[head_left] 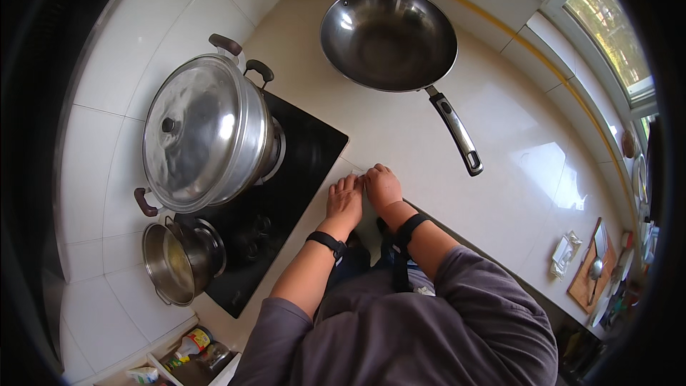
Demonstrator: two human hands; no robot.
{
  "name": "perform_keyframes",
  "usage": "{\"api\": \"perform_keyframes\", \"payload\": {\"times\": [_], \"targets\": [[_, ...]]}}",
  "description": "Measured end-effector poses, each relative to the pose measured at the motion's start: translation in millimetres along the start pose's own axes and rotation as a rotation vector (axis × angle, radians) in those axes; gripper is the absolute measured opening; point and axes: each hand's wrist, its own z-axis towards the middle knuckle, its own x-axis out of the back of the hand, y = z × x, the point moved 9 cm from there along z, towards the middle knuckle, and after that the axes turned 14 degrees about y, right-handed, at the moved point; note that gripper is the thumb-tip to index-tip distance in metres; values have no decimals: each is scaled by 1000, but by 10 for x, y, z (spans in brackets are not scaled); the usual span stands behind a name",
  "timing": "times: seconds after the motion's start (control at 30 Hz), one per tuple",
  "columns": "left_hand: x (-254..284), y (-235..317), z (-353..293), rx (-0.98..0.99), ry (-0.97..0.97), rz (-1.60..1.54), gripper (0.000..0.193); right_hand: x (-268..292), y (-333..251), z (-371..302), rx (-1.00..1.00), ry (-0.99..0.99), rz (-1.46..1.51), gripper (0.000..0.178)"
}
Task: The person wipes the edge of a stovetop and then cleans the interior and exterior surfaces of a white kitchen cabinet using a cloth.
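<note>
At the counter's front edge, just right of the stove, my left hand (344,200) and my right hand (384,186) meet with fingertips nearly touching. Both hands are closed, fingers curled in. A small pale bit of something shows between the fingertips, too small and too covered to name. Beyond them on the counter (300,57) rests a wok (389,39), its long metal-and-black handle (456,132) pointing toward me on the right. The wok is apart from both hands.
To the left, a black cooktop (304,146) bears a large lidded steel pot (196,132) and a smaller uncovered pot (171,264). A cutting board (582,289) with a ladle (595,268) lies at the far right, beside a clear plastic package (565,254). A drawer (229,372) with bottles stands open, lower left.
</note>
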Motion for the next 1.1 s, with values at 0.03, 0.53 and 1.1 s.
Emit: {"api": "perform_keyframes", "payload": {"times": [0.03,0.53,1.1], "targets": [[43,20,41,-20,24,4,61,16,-14,26,4,9,-11,12],[-25,24,28,88,13,-13,46,41,24,-33,-80,-7,-20,16],[6,34,48,83,14,23,44,41,41,-49,-150,-28,-3,15]]}}
